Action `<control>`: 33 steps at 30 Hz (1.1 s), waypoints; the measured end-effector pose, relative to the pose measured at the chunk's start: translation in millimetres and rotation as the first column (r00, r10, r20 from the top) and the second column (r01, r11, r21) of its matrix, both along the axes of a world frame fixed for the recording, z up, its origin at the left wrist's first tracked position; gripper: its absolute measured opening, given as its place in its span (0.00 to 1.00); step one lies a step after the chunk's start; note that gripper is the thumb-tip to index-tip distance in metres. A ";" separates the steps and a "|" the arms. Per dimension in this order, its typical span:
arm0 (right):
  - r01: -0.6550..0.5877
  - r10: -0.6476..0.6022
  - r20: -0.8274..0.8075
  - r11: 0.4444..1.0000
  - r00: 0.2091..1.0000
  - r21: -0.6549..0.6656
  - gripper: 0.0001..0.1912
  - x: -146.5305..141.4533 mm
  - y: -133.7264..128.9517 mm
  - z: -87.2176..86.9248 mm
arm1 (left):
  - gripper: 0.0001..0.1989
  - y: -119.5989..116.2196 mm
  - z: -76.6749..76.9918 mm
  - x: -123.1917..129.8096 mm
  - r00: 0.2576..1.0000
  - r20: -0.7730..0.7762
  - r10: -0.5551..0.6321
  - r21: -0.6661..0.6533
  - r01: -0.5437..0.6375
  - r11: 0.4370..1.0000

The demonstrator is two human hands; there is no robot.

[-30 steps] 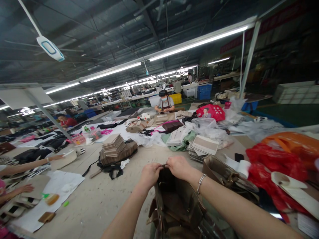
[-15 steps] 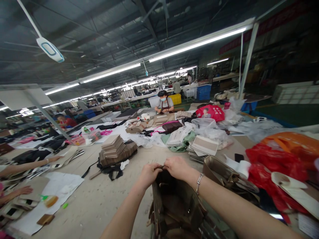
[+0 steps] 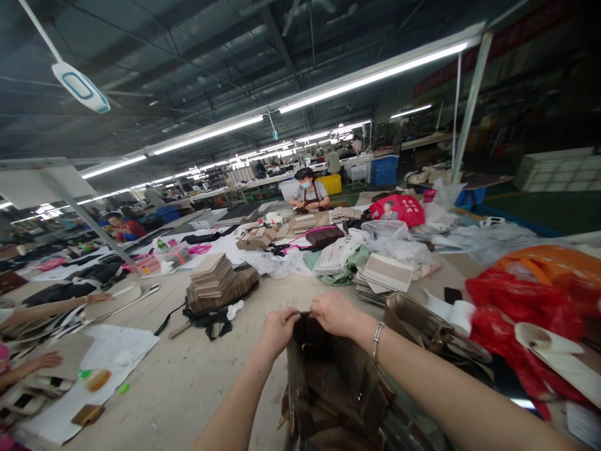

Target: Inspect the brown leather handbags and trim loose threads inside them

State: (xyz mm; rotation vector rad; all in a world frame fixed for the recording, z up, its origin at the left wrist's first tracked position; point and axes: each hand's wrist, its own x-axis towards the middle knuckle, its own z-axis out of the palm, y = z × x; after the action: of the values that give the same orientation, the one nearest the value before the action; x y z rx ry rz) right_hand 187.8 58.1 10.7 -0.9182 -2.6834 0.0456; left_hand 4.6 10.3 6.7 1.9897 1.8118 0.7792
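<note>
A brown handbag stands open in front of me, its dark inside facing up. My left hand pinches the far left part of its top rim between thumb and fingers. Close beside it, my right hand, with a bracelet on the wrist, is closed on the same rim a little to the right. The fingertips of both hands partly hide the edge they grip. A second brown bag lies to the right of my right forearm.
Stacked brown pieces lie on the table ahead. Flat panels sit beyond my right hand; a red plastic bag lies right. At left, a co-worker's hand rests near pale strips and a glue bottle. Another person sits across.
My left hand has shifted slightly left along the rim, widening the gap between my hands. At left, the co-worker's pale strips have moved.
</note>
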 end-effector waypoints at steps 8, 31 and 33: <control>0.022 -0.022 -0.008 1.000 1.000 -0.008 0.13 0.4 6.5 0.5 | 0.14 1.7 3.6 3.0 0.998 0.035 -0.043 -0.032 0.044 0.999; -0.023 -0.027 -0.192 0.968 0.981 -0.251 0.12 37.9 32.7 -12.1 | 0.07 29.7 -1.2 36.1 0.999 0.008 0.052 -0.026 -0.052 0.998; -0.018 -0.034 -0.200 0.967 0.979 -0.253 0.11 39.3 35.0 -15.2 | 0.08 32.7 -1.3 38.1 0.999 0.006 0.045 -0.030 -0.045 0.999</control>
State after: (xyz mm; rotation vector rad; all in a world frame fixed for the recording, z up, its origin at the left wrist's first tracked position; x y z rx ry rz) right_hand 227.1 93.2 -4.5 -0.9404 -2.5198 0.4657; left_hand 42.6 43.0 5.5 1.9315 1.8594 0.7676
